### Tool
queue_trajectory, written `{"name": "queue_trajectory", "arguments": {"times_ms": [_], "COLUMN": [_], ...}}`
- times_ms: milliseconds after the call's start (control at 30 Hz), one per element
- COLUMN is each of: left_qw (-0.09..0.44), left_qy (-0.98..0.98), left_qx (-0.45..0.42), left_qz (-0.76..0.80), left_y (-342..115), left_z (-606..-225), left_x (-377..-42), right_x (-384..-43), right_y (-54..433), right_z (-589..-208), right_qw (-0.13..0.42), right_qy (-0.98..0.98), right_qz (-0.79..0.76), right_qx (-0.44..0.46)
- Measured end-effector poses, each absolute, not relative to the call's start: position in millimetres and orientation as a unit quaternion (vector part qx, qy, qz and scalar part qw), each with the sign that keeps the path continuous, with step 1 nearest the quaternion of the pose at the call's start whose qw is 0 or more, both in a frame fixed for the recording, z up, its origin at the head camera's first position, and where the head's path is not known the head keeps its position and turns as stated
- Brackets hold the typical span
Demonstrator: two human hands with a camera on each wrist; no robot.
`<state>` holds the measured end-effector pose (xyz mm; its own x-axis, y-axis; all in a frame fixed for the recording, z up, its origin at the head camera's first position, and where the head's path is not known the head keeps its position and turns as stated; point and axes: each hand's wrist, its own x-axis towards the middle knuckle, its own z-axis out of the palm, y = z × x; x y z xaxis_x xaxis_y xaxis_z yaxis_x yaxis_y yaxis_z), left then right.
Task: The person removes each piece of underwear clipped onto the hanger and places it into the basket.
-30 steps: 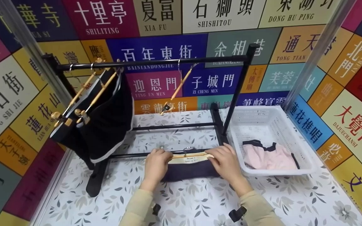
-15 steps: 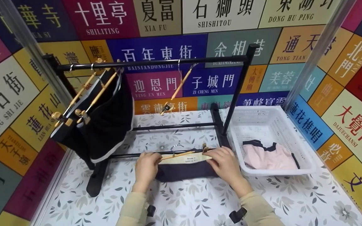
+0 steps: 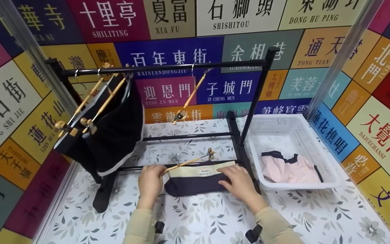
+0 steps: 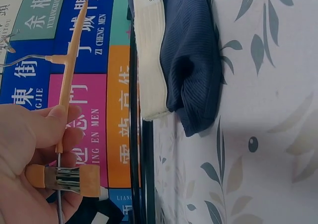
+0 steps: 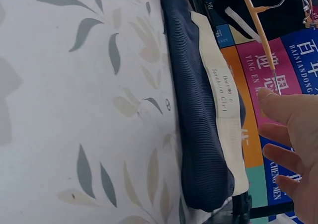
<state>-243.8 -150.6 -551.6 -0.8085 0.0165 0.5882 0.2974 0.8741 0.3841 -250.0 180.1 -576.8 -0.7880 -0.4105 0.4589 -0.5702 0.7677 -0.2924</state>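
A clip hanger [image 3: 188,161] with a wooden bar and a metal hook is pinched near its left end by my left hand [image 3: 151,184]. In the left wrist view, one wooden clip [image 4: 67,179] of it sits against the fingers. The hanger slants up to the right over a navy ribbed garment [image 3: 195,184] with a cream, printed waistband [image 5: 223,105], which lies flat at the rack's front foot bar. At the garment's right end is my right hand [image 3: 241,183]. Its fingers are loosely spread in the right wrist view [image 5: 293,134], holding nothing.
A black rack [image 3: 168,67] stands behind, with black garments [image 3: 120,125] clipped to hangers at its left. One bare hanger [image 3: 195,93] hangs right of its middle. At right, a white basket [image 3: 330,184] holds a pink garment [image 3: 291,171] with dark trim.
The left hand has moved left with the hanger, whose right end has risen off the waistband. My right hand has let go of the hanger and shifted slightly down.
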Motion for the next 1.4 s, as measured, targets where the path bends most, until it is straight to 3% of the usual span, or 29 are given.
{"name": "queue_trajectory", "arguments": {"times_ms": [1100,1400], "left_qw": [0.289,0.296], "left_qy": [-0.924,-0.922], "left_qx": [-0.072,-0.073], "left_qz": [-0.239,-0.239], "left_y": [-154.1,-154.6], "left_z": [-560.4,-562.4], "left_x": [-244.5,-245.3], "right_x": [-259.3,-261.7], "right_y": [171.2,169.1], "right_z": [-602.6,-603.0], "right_qw": [0.006,0.023], "right_qy": [-0.976,-0.976], "right_qz": [0.147,0.123], "right_qx": [0.163,0.178]}}
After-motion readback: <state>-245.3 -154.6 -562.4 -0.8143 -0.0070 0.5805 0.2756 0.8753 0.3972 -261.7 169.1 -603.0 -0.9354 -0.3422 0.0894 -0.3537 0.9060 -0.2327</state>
